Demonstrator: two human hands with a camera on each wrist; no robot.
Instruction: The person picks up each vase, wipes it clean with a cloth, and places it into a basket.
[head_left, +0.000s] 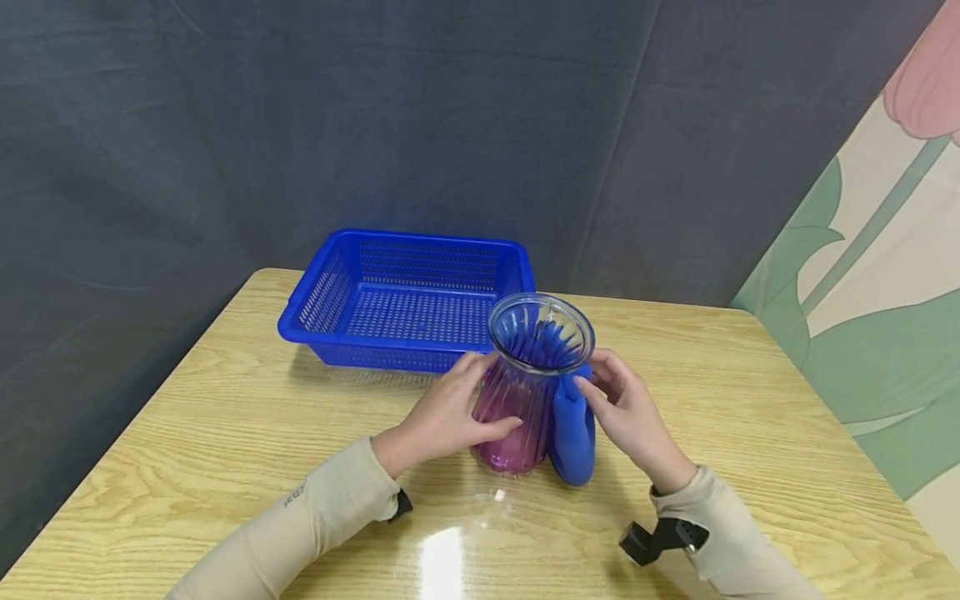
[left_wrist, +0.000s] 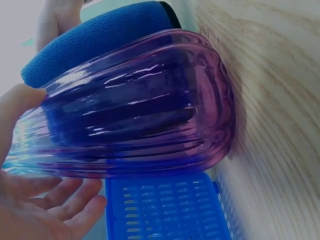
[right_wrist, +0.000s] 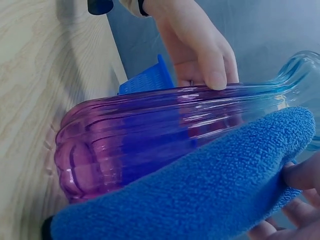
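Note:
A ribbed glass vase (head_left: pixel 513 408), blue-tinted clear at its flared mouth and pink toward the base, stands upright on the table. My left hand (head_left: pixel 450 412) holds its left side, thumb across the front and fingers around the back; the thumb shows on the glass in the right wrist view. Against the vase's right side is a folded blue fuzzy cloth (right_wrist: pixel 200 185) with a dark edge at its lower end. My right hand (head_left: pixel 626 408) pinches the cloth's upper part between thumb and fingers, just below the vase's rim.
A blue perforated plastic basket (head_left: pixel 408 343) sits behind the vase, to the left, partly overlapped by it. Beneath everything is a wood-grain table (head_left: pixel 225 467). A dark curtain (head_left: pixel 420 117) hangs past the far edge, and a flower-painted panel (head_left: pixel 900 358) borders the right side.

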